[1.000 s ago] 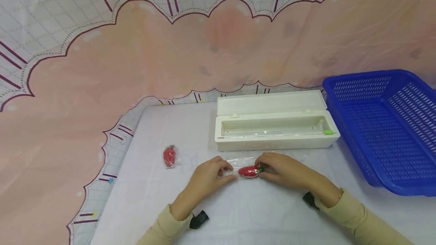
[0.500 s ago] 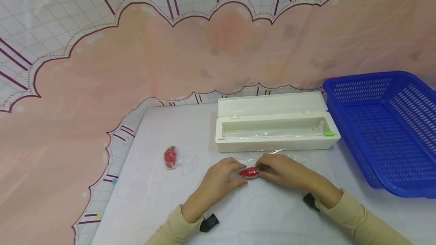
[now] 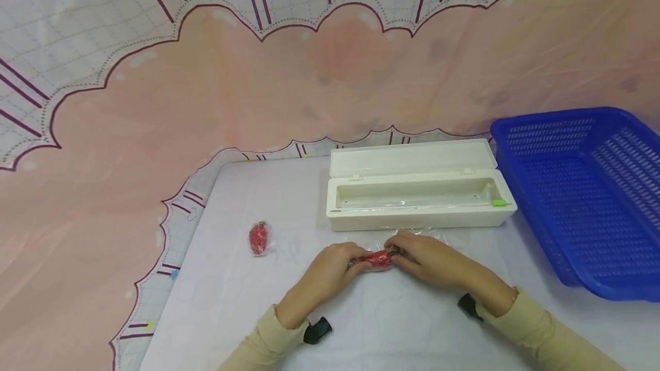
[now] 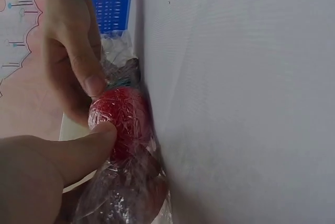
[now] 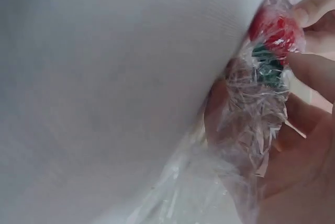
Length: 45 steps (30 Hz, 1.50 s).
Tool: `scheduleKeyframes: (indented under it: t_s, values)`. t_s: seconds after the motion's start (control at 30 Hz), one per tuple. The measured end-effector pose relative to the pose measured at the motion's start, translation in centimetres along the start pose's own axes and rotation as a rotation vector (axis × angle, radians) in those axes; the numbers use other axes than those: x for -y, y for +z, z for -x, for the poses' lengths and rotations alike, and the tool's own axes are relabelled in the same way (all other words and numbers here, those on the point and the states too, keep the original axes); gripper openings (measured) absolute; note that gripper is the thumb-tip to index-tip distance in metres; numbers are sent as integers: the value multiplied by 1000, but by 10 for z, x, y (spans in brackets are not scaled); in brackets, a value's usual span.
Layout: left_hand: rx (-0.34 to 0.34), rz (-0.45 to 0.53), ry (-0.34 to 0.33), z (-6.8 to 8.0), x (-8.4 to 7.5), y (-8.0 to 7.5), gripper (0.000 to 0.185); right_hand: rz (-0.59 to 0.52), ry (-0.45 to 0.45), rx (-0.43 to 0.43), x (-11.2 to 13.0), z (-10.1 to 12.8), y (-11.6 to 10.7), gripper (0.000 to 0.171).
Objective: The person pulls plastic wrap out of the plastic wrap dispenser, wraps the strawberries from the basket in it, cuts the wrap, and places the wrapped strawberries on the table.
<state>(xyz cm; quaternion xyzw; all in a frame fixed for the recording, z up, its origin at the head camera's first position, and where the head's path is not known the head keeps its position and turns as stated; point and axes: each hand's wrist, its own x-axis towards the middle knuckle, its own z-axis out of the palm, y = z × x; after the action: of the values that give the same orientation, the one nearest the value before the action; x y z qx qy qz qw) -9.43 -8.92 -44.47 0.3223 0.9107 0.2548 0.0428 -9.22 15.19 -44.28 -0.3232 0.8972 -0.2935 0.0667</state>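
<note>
A strawberry-like red fruit (image 3: pixel 379 260) with a green top lies sideways on the white table, wrapped in clear cling film (image 4: pixel 118 195). My left hand (image 3: pixel 330 268) pinches its left end, thumb on the red side and film bunched beneath the fingers. At the green end my right hand (image 3: pixel 430 256) pinches the gathered film (image 5: pixel 256 114) between thumb and fingers. Film crumples over the right palm in the right wrist view. Part of the fruit is hidden by the fingers. A second wrapped red fruit (image 3: pixel 258 239) lies apart on the left.
Behind the hands stands a long white cling film box (image 3: pixel 420 220), its lid (image 3: pixel 412 159) raised and a green slider (image 3: pixel 499 202) at its right end. A blue plastic basket (image 3: pixel 536 233) stands to the right. A patterned cloth (image 3: pixel 309 85) hangs at the back.
My left hand has moved right, from the loose film onto the fruit's left end, and its fingers have closed there. The film is bunched tighter; my right hand has stayed at the green end.
</note>
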Motion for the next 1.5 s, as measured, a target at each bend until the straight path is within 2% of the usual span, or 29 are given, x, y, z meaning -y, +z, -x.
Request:
scheduleKeyframes:
  t_s: [0.07,0.17,0.3,0.4,0.63,0.8,0.97,1.07,1.17,1.27,1.4,1.5]
  values:
    - [21,1,-5,-2,-1,-1,22,15,17,-14,3,0,-1,27]
    - [43,6,-17,-3,0,-2,22,35,-6,-28,6,-1,-2,33]
    - [67,38,-39,-6,3,-3,23,81,-32,-38,8,-2,-2,38]
    - [80,71,-62,-8,4,-3,23,103,-20,-38,7,-3,0,41]
    - [78,85,-95,-8,5,0,21,56,11,0,2,-5,0,45]
    - [17,40,-69,-5,4,2,23,19,10,-3,-2,-7,0,42]
    - [-110,-67,-11,0,3,2,26,11,20,15,-4,-8,2,41]
    - [-157,-93,33,1,1,3,32,-11,22,25,-6,-7,2,40]
    - [-146,-118,76,0,0,5,38,-40,31,37,-7,-5,3,40]
    - [-124,-134,90,-1,0,6,40,-64,26,46,-8,-4,3,40]
    - [-115,-134,75,-2,2,7,37,-63,10,50,-7,-6,3,41]
    - [-80,-122,58,-2,3,6,36,-30,11,57,-5,-7,3,46]
